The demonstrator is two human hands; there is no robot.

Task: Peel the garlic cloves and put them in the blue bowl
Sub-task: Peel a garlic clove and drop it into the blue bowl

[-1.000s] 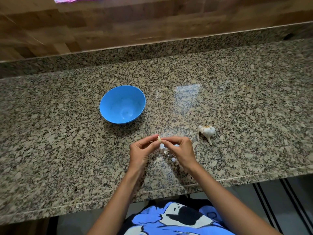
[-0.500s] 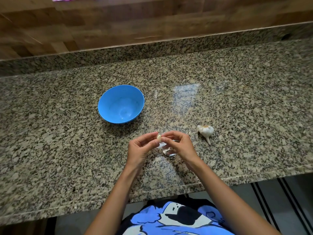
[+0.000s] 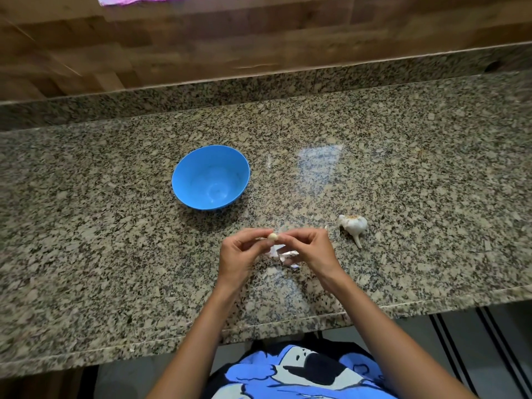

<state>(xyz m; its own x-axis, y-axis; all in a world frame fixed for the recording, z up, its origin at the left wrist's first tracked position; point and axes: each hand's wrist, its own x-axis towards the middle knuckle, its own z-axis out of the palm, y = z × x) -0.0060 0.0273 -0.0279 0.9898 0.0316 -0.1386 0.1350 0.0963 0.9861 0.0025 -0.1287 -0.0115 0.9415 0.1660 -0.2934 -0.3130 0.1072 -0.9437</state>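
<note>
One garlic clove is being pinched between the fingers of the left hand and right hand, over the tabletop's front edge. Loose skins are lying beneath. Nothing is sitting in the blue bowl yet, toward the middle. Most of the garlic bulb is waiting to the right, so peeling looks barely begun.

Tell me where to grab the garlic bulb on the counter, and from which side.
Grip the garlic bulb around its round body, coming down from above with fingers on its left and right flanks. It lies on its side, thin stem pointing toward the counter edge; the stem looks too slim for a firm hold.
</note>
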